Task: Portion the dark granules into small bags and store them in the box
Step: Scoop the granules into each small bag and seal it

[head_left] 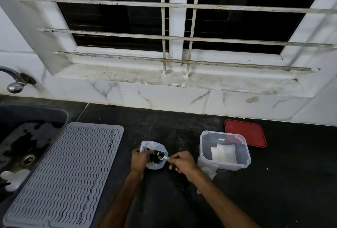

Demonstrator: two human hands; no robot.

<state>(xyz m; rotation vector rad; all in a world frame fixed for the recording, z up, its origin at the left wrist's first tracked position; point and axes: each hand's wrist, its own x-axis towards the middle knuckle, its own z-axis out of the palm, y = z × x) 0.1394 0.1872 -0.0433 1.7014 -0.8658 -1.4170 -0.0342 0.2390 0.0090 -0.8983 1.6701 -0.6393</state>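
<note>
A clear plastic bag (154,165) of dark granules (155,157) stands open on the black counter. My left hand (139,160) grips the bag's left rim and holds it open. My right hand (182,161) pinches the handle of a small pale scoop (162,155), whose bowl sits inside the bag's mouth over the granules. To the right stands the clear plastic box (242,156) with no lid on; small pale bags (223,152) lie inside it. More flat small bags (207,170) lie on the counter against the box's front left corner.
The box's red lid (246,134) lies flat behind the box. A grey ribbed drying mat (69,171) covers the counter on the left, beside a dark sink (21,142) with a tap (15,82). A tiled wall and a barred window rise behind.
</note>
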